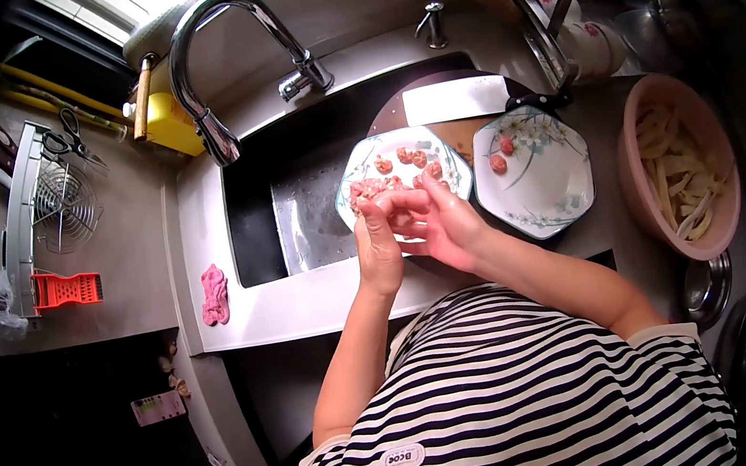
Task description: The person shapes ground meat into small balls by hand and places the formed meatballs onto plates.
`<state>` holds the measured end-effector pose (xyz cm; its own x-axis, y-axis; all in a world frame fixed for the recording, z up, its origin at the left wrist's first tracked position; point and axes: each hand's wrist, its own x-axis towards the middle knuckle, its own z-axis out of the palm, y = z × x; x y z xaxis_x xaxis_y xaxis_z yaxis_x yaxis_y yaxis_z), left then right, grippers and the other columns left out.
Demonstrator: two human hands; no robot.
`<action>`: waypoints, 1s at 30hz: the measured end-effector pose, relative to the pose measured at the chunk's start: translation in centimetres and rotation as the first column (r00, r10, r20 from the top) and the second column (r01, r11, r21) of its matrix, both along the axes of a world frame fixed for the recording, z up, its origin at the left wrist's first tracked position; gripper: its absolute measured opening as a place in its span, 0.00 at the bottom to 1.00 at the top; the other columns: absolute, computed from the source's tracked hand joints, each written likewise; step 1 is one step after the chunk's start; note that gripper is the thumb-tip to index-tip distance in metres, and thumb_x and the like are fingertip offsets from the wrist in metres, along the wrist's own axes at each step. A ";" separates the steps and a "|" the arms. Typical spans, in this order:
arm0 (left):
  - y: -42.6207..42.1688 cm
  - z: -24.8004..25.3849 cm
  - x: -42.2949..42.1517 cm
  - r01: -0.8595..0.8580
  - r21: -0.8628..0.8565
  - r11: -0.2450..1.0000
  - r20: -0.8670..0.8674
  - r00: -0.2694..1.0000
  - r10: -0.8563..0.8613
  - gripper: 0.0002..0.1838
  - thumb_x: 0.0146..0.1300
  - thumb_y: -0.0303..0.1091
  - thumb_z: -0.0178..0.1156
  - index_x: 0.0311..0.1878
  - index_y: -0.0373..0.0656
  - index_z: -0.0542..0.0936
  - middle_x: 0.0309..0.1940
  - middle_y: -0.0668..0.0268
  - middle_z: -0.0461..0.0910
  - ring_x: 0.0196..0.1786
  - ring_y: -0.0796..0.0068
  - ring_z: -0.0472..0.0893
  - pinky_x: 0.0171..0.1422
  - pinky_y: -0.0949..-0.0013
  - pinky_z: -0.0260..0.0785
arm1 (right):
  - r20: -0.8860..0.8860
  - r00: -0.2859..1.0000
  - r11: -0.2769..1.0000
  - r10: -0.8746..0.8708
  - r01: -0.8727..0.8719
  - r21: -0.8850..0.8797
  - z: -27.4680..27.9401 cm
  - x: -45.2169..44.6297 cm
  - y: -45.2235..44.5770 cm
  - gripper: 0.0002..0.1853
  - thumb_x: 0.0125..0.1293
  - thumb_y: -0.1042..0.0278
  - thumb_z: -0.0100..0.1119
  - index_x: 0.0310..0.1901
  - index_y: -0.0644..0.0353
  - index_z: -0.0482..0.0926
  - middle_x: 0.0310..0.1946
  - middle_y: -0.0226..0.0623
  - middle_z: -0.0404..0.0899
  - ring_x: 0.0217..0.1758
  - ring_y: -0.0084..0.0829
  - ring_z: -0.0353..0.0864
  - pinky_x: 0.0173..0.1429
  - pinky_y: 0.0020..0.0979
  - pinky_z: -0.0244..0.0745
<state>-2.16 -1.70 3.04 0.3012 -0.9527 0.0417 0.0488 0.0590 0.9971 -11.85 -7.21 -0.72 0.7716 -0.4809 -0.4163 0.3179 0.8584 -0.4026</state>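
My left hand and my right hand meet over the near edge of a floral plate. Fingers of both hands are bent toward each other, and whatever lies between them is hidden. Minced meat is heaped on the plate's left part, just beyond my left fingers, with several small meatballs behind and to the right. A second floral plate, right of my right hand, carries a few meatballs near its upper left.
The black sink and chrome faucet are at left. A cleaver lies on a round board behind the plates. At right stands a pink basin of pale strips; a pink cloth lies left of the sink.
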 end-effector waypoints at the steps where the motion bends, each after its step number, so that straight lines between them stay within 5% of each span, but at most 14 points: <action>1: 0.0 -0.1 0.6 0.108 -0.091 0.990 0.180 0.979 -0.090 0.42 0.64 0.66 0.24 0.38 0.36 0.78 0.30 0.61 0.77 0.33 0.76 0.78 0.38 0.76 0.70 | -0.021 0.999 0.996 -0.027 0.029 0.079 1.1 0.0 0.2 0.29 0.70 0.42 0.27 0.50 0.60 0.70 0.48 0.38 0.72 0.50 0.29 0.72 0.55 0.34 0.67; 3: -0.3 -0.6 1.2 0.028 -0.153 0.988 0.283 0.959 0.016 0.42 0.65 0.65 0.24 0.40 0.35 0.78 0.32 0.59 0.78 0.36 0.75 0.78 0.41 0.73 0.70 | 0.024 1.000 0.998 0.002 -0.004 0.067 -0.1 0.0 -0.4 0.29 0.70 0.42 0.28 0.50 0.60 0.70 0.48 0.38 0.72 0.50 0.29 0.72 0.55 0.35 0.67; 8: -0.3 -1.6 2.2 -0.258 0.028 0.966 -0.247 0.935 0.256 0.32 0.70 0.56 0.30 0.44 0.35 0.74 0.41 0.58 0.78 0.48 0.71 0.75 0.52 0.67 0.67 | 0.127 0.981 0.971 -0.144 0.165 -0.170 0.1 0.2 -0.3 0.28 0.71 0.46 0.30 0.56 0.64 0.66 0.49 0.35 0.71 0.50 0.22 0.71 0.54 0.26 0.64; 12: 0.1 -3.3 2.6 0.064 0.214 0.975 -0.802 0.581 0.138 0.26 0.68 0.55 0.38 0.46 0.39 0.72 0.42 0.62 0.77 0.46 0.69 0.75 0.53 0.59 0.66 | 0.181 0.981 0.887 -0.069 0.143 -0.439 3.4 -0.2 0.6 0.30 0.72 0.50 0.33 0.64 0.67 0.57 0.51 0.35 0.69 0.51 0.22 0.69 0.60 0.27 0.60; 14: -0.2 -1.8 1.3 0.154 0.338 0.928 -0.867 0.435 0.244 0.25 0.67 0.55 0.39 0.44 0.41 0.74 0.39 0.63 0.77 0.44 0.69 0.76 0.46 0.65 0.70 | 0.172 0.984 0.809 -0.051 0.141 -0.571 3.7 -0.6 0.1 0.29 0.71 0.49 0.34 0.60 0.69 0.62 0.52 0.38 0.70 0.56 0.25 0.68 0.62 0.27 0.59; 15: 0.0 -3.7 2.0 0.205 0.186 0.961 -0.906 0.414 0.087 0.24 0.67 0.55 0.40 0.36 0.43 0.76 0.33 0.64 0.77 0.37 0.71 0.77 0.34 0.71 0.71 | 0.147 0.984 0.767 -0.098 0.169 -0.619 3.8 -0.6 -0.1 0.29 0.71 0.49 0.35 0.59 0.70 0.64 0.52 0.39 0.70 0.56 0.26 0.69 0.62 0.27 0.60; 16: 0.0 -4.1 2.2 0.179 0.248 0.952 -0.896 0.417 0.155 0.25 0.68 0.54 0.41 0.23 0.45 0.72 0.24 0.65 0.75 0.24 0.76 0.73 0.21 0.78 0.64 | 0.125 0.981 0.721 -0.147 0.192 -0.666 3.8 -0.7 -0.3 0.28 0.71 0.49 0.35 0.57 0.70 0.65 0.52 0.40 0.71 0.56 0.26 0.69 0.62 0.28 0.60; 18: -0.1 -4.3 3.0 0.268 -0.042 0.963 -0.944 0.306 -0.127 0.27 0.69 0.53 0.39 0.17 0.47 0.65 0.19 0.67 0.69 0.16 0.79 0.65 0.17 0.79 0.58 | 0.107 0.965 0.741 -0.239 0.252 -0.622 3.3 -0.8 -0.8 0.26 0.71 0.50 0.37 0.52 0.68 0.70 0.49 0.40 0.73 0.52 0.27 0.72 0.60 0.28 0.64; 20: 0.1 -3.1 2.6 0.146 0.108 0.983 -0.815 0.580 0.003 0.27 0.68 0.55 0.38 0.16 0.47 0.61 0.16 0.69 0.65 0.14 0.81 0.61 0.15 0.80 0.54 | 0.036 0.962 0.783 -0.272 0.242 -0.572 2.7 -0.9 -0.7 0.26 0.70 0.49 0.38 0.51 0.67 0.71 0.48 0.40 0.73 0.52 0.28 0.72 0.58 0.30 0.65; 23: -0.1 -1.8 0.8 -0.071 0.138 0.988 -0.379 0.918 0.119 0.29 0.68 0.57 0.35 0.17 0.45 0.64 0.16 0.69 0.66 0.17 0.80 0.62 0.21 0.79 0.58 | -0.077 0.972 0.926 -0.221 0.184 -0.330 1.0 -0.6 -0.3 0.26 0.71 0.48 0.33 0.51 0.65 0.70 0.50 0.39 0.72 0.54 0.29 0.71 0.59 0.37 0.65; 24: 0.0 -1.9 0.7 -0.046 0.065 0.997 -0.245 0.968 0.061 0.34 0.68 0.58 0.31 0.20 0.40 0.71 0.19 0.67 0.71 0.22 0.80 0.67 0.30 0.76 0.62 | -0.119 0.981 0.973 -0.154 0.129 -0.191 0.6 -0.5 -0.2 0.26 0.70 0.46 0.33 0.52 0.61 0.69 0.50 0.37 0.72 0.54 0.30 0.70 0.58 0.40 0.66; 26: 0.0 -1.5 0.3 -0.013 -0.087 0.996 0.034 0.999 0.017 0.36 0.66 0.61 0.32 0.27 0.37 0.76 0.24 0.65 0.77 0.23 0.82 0.73 0.26 0.81 0.65 | -0.030 0.999 1.000 0.017 -0.017 -0.018 -0.5 -0.6 -0.1 0.26 0.70 0.44 0.32 0.53 0.57 0.69 0.50 0.35 0.71 0.53 0.30 0.70 0.58 0.42 0.65; 27: 0.0 -1.3 0.4 -0.044 -0.086 0.995 0.032 0.998 0.047 0.35 0.67 0.59 0.32 0.28 0.36 0.76 0.26 0.64 0.77 0.26 0.80 0.74 0.29 0.80 0.67 | 0.018 0.999 0.995 0.035 -0.037 0.092 -0.5 -0.2 0.0 0.25 0.70 0.43 0.31 0.53 0.53 0.69 0.49 0.35 0.71 0.49 0.29 0.72 0.55 0.42 0.68; 30: -0.3 -1.4 1.0 -0.180 -0.090 0.980 -0.028 0.984 0.178 0.32 0.70 0.53 0.33 0.29 0.34 0.76 0.28 0.63 0.78 0.32 0.76 0.78 0.38 0.76 0.72 | -0.116 0.985 0.991 0.130 -0.128 0.029 0.1 -0.2 0.3 0.24 0.70 0.46 0.34 0.41 0.57 0.74 0.31 0.33 0.76 0.27 0.22 0.73 0.28 0.23 0.71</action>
